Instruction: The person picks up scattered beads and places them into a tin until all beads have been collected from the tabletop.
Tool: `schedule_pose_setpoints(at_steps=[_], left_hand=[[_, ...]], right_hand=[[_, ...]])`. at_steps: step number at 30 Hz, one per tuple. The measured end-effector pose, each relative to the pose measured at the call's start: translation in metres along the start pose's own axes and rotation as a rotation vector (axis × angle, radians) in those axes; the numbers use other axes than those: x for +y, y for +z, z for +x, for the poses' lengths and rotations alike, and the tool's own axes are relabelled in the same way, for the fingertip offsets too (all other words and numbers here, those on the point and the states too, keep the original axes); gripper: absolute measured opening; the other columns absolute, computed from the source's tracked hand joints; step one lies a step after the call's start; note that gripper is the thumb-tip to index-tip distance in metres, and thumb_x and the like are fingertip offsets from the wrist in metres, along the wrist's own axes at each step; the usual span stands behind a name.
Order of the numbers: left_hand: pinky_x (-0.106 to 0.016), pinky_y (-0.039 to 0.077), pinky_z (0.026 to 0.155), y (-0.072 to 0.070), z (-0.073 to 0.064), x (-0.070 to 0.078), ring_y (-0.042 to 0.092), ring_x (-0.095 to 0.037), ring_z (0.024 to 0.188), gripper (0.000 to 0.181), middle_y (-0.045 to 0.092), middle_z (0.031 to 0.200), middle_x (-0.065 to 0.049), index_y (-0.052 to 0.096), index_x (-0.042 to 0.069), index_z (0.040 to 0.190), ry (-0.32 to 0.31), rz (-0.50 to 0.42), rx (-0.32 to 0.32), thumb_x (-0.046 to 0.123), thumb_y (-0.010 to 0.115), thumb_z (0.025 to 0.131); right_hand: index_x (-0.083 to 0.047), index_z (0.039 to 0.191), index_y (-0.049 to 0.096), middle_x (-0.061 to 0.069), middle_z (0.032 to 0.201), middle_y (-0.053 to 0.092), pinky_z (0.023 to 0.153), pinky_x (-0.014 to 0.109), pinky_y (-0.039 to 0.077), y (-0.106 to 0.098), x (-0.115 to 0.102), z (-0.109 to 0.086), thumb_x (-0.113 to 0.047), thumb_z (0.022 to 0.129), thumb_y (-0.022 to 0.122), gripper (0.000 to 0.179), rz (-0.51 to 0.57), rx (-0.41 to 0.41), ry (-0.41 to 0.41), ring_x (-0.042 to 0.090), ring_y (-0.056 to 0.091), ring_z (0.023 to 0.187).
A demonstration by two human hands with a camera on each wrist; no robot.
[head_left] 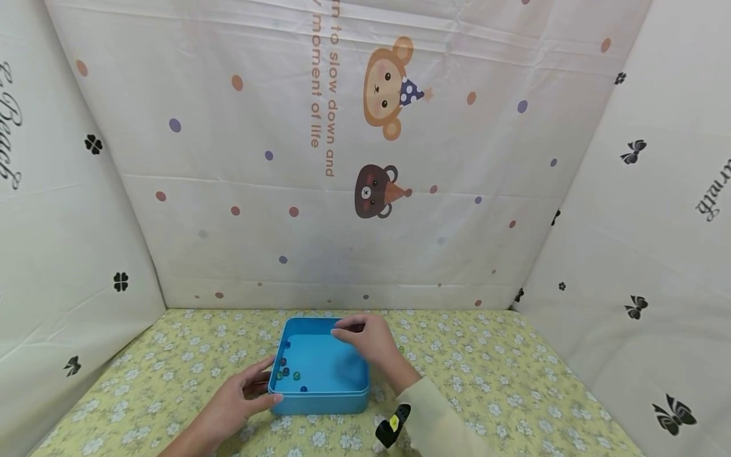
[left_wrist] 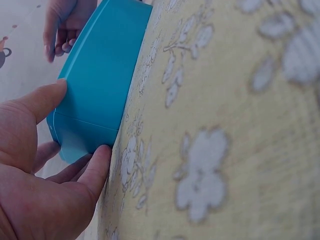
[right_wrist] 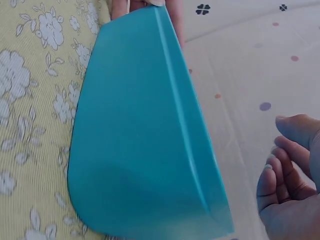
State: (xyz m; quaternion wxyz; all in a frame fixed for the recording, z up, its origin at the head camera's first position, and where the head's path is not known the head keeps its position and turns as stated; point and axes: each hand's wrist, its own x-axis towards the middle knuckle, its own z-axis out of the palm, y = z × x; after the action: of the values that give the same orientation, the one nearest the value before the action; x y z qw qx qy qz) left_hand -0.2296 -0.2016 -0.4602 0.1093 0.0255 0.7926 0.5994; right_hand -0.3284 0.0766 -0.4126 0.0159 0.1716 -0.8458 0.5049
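Observation:
A light-blue square box (head_left: 321,402) stands on the floral cloth, with several small glass marbles (head_left: 297,376) along the left and front of its floor. My left hand (head_left: 237,397) grips the box's front left corner. Its thumb (left_wrist: 52,97) lies against the rim, and other fingers (left_wrist: 97,170) press the side low down. Over the far right part of the box hovers my right hand (head_left: 368,339), apart from it. In the right wrist view, its fingers (right_wrist: 282,175) curl toward the palm with the thumb close by. Whether a marble is hidden inside cannot be seen.
A yellow cloth with white flowers (head_left: 474,381) covers the table. One greenish marble (head_left: 401,349) lies on it, right of the box beside my right wrist. A black strap with a yellow piece (head_left: 394,424) sits by the right sleeve. Printed curtains (head_left: 320,254) enclose the back and sides.

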Motion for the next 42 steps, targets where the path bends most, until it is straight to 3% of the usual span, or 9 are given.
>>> schedule_pose_setpoints(at_steps=[5,12,20,31,42], left_hand=[[-0.041,0.066,0.103,0.0,0.001,-0.001,0.053,-0.049,0.134,0.088,0.044,0.152,-0.034,0.028,0.01,0.163,0.001,-0.002,-0.002,0.029,0.078,0.093],[-0.04,0.065,0.104,-0.001,0.002,-0.001,0.053,-0.049,0.134,0.088,0.044,0.152,-0.034,0.027,0.009,0.163,0.003,0.0,-0.01,0.029,0.077,0.094],[-0.04,0.065,0.104,-0.001,0.001,-0.001,0.051,-0.05,0.135,0.087,0.043,0.153,-0.034,0.026,0.009,0.163,0.006,-0.006,-0.016,0.029,0.076,0.095],[-0.038,0.067,0.101,0.0,0.002,0.001,0.055,-0.047,0.133,0.087,0.045,0.152,-0.033,0.027,0.008,0.163,-0.009,-0.007,-0.001,0.028,0.077,0.094],[-0.039,0.066,0.102,-0.002,0.001,0.002,0.053,-0.049,0.135,0.087,0.043,0.153,-0.034,0.026,0.008,0.163,0.005,-0.02,-0.024,0.027,0.076,0.095]], right_hand=[[-0.019,0.105,0.082,0.001,0.106,0.076,0.073,0.026,0.067,-0.01,0.005,-0.004,-0.036,0.094,0.078,0.021,0.031,0.049,-0.052,0.013,0.069,0.091],[-0.014,0.11,0.08,0.005,0.11,0.074,0.084,0.047,0.071,-0.025,0.011,-0.009,-0.038,0.094,0.077,0.028,0.115,0.1,-0.06,0.015,0.069,0.092],[-0.014,0.112,0.08,0.004,0.11,0.075,0.075,0.023,0.067,-0.04,0.022,-0.01,-0.035,0.093,0.078,0.028,0.141,0.163,-0.05,0.015,0.068,0.094],[-0.011,0.111,0.079,0.006,0.111,0.074,0.073,0.021,0.065,-0.054,0.034,-0.01,-0.033,0.093,0.079,0.029,0.115,0.235,-0.005,0.014,0.068,0.093],[-0.01,0.114,0.079,0.007,0.113,0.072,0.072,0.017,0.064,-0.059,0.045,-0.012,-0.029,0.091,0.081,0.03,0.169,0.241,0.015,0.014,0.067,0.093]])
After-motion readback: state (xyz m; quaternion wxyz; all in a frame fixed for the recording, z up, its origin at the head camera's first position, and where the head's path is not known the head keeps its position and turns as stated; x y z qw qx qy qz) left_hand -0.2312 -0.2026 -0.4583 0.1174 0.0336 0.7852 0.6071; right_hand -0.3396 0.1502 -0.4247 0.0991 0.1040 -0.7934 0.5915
